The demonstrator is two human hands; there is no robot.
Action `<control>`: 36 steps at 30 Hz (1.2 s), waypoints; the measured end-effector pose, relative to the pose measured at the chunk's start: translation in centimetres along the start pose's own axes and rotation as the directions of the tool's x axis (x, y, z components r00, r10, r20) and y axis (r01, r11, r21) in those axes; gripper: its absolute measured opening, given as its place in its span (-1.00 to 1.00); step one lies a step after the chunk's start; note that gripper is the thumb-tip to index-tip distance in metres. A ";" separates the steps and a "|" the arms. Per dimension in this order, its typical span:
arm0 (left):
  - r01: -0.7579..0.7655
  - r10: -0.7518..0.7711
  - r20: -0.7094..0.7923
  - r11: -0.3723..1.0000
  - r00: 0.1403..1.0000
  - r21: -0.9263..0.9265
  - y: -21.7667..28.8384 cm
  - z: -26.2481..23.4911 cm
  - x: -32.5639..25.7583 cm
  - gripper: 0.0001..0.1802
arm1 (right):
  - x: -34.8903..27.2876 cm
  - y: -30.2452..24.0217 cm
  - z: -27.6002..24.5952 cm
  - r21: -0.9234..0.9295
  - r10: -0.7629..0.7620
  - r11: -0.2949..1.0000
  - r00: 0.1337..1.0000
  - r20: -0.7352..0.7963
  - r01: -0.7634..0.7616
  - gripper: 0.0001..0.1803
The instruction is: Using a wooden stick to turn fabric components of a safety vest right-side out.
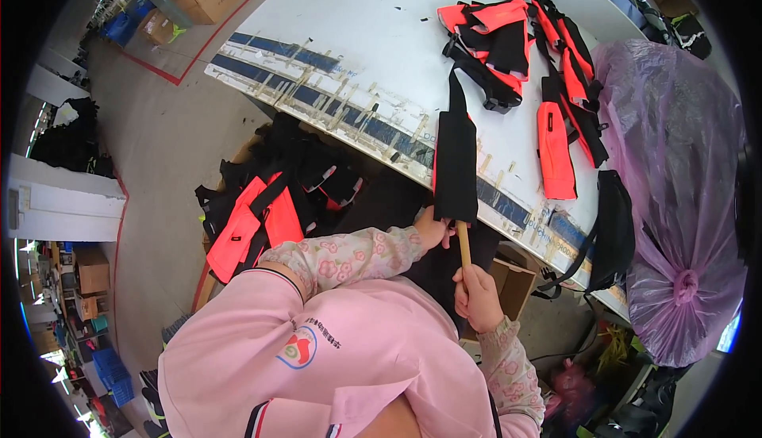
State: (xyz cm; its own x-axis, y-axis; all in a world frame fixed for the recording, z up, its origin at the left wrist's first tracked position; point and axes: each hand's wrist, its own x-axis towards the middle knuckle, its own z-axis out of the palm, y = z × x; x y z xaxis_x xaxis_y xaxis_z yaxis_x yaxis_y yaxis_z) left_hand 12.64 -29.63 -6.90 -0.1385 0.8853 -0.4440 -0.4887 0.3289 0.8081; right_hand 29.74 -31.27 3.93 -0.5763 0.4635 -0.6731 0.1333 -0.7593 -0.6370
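My left hand [432,229] is closed on the lower end of a black fabric sleeve [456,164], which lies over the table's near edge with a narrow black strap running from its top. A flat, pale wooden stick [464,243] goes into the sleeve's lower end. Below it, my right hand [478,299] grips the stick, thumb along it. How far the stick reaches inside is hidden by the fabric. On the table beyond lie orange-and-black strapped pieces [502,37], and nearer on the right an orange padded strip [554,152].
The white table [357,17] has worn tape along its near edge. A black pouch [613,228] lies at its right end, beside a large tied purple plastic bag [671,192]. Orange-and-black pieces [262,216] fill a box below left. An open cardboard box [514,283] stands under the table.
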 end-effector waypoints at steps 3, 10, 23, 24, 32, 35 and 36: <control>-0.021 0.021 -0.006 1.000 1.000 0.004 0.8 0.4 0.3 -0.66 | -4.1 2.2 -0.6 -0.065 0.004 0.998 0.992 -0.122 -0.012 -0.68; -0.057 0.058 -0.048 0.998 0.997 0.026 0.8 2.2 -0.5 -0.74 | -2.5 3.4 0.8 0.060 -0.008 0.998 0.964 -0.265 0.024 -0.68; -0.004 0.004 -0.056 1.000 0.998 0.007 -1.1 0.5 0.4 -0.66 | 6.4 3.2 0.9 -0.143 -0.139 0.985 0.940 -0.310 0.098 -0.71; -0.009 0.010 -0.049 1.000 0.999 0.011 -1.0 0.7 0.5 -0.66 | 6.3 3.3 0.5 -0.224 -0.206 0.964 0.934 -0.293 0.142 -0.71; -0.083 0.078 -0.124 0.996 0.989 -0.038 -0.7 2.0 0.2 -0.72 | 0.5 5.7 -0.2 -0.379 -0.314 0.910 0.879 -0.359 0.170 -0.70; -0.048 0.050 -0.095 0.999 0.994 0.025 0.0 2.2 -0.2 -0.74 | -0.1 6.0 0.5 -0.176 -0.216 0.972 0.890 -0.401 0.156 -0.70; -0.047 0.049 -0.092 0.998 0.995 0.030 0.1 2.2 -0.2 -0.74 | 0.3 5.3 1.1 -0.095 -0.173 0.985 0.902 -0.396 0.147 -0.71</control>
State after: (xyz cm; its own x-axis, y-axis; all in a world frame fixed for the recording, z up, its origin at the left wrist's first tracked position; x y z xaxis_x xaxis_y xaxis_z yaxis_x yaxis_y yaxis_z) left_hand 14.52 -29.05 -5.92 -0.2409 0.8664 -0.4374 -0.4555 0.2970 0.8392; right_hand 29.36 -35.68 0.75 -0.2239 0.7300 -0.6458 0.1228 -0.6362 -0.7617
